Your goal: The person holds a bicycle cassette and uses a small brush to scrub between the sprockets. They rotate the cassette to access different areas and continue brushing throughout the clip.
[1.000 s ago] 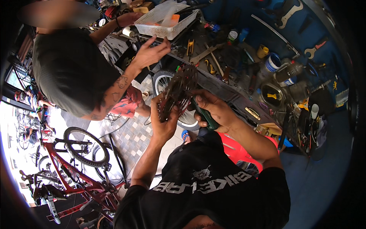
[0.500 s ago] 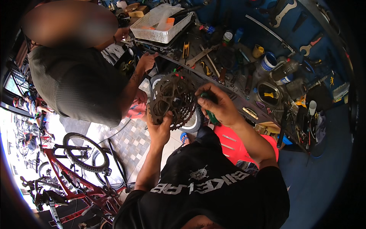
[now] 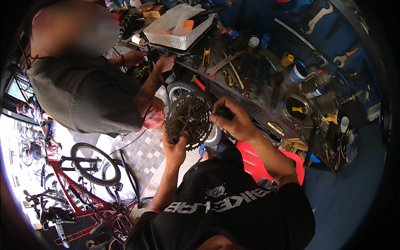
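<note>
A dark, greasy bicycle cassette (image 3: 192, 109) is held up in front of my chest, its toothed discs facing me. My left hand (image 3: 175, 146) grips its lower left edge, thumb lying across the sprockets. Close to the right rim is my right hand (image 3: 235, 121), its fingers curled round a green-handled tool (image 3: 225, 112). The fist hides most of that tool, and I cannot make out its tip or whether it touches the cassette.
A co-worker (image 3: 87, 91) stands at left, hands by the workbench edge. The workbench (image 3: 233, 85) carries wrenches, tubs and a white basket (image 3: 183, 38). Below are a red plastic stool (image 3: 266, 162) and a bicycle wheel (image 3: 214, 135). A red bicycle (image 3: 77, 191) stands lower left.
My right fist has turned, so less of the green handle shows below it. The cassette sits slightly lower in view. The co-worker's hands have shifted, and both now show.
</note>
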Tool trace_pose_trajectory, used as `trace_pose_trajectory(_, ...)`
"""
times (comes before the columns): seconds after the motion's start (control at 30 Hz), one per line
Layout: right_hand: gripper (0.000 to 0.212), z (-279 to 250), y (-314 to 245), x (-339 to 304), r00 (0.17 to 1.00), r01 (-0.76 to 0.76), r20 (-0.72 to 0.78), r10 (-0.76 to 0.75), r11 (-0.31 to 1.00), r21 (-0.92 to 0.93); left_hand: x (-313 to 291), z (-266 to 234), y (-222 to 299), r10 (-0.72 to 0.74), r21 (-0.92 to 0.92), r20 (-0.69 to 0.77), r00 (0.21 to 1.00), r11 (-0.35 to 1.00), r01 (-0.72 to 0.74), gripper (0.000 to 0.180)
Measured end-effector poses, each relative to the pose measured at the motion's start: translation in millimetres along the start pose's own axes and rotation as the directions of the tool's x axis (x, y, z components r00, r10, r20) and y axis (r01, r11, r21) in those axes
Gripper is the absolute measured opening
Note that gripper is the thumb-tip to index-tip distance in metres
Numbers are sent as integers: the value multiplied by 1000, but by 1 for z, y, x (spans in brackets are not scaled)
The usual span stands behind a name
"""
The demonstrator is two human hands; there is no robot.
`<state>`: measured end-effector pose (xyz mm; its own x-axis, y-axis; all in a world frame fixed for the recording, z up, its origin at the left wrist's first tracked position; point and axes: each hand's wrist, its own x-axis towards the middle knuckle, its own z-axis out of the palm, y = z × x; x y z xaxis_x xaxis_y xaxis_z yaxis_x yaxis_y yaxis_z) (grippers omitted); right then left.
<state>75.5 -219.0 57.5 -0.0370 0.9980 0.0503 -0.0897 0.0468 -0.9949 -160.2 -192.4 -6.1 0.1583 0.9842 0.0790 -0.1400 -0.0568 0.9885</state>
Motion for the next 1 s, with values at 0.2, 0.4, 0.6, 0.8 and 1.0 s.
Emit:
trace_pose_trajectory(0.2,20,3,8,9,1000,-6,3,6,1000,26,3,-3,-6,-66,10,-2,998,998,66,28)
trace_pose_trajectory(0.4,21,10,15,12,999,40,18,-40,999,-34,3,-7,-4,-43,-14,-45,998,999,43,29)
trace_pose_trajectory(0.6,27,15,13,9,994,108,48,-100,973,-204,5,-17,2,-61,-32,-60,996,998,59,31)
trace_pose_trajectory(0.8,43,15,-21,0,979,202,127,-157,808,-553,3,-24,21,-147,-295,-76,986,948,118,29)
trace_pose_trajectory(1.0,50,16,-67,-10,948,317,259,-183,517,-795,0,-21,48,-131,-551,-25,991,829,95,37)
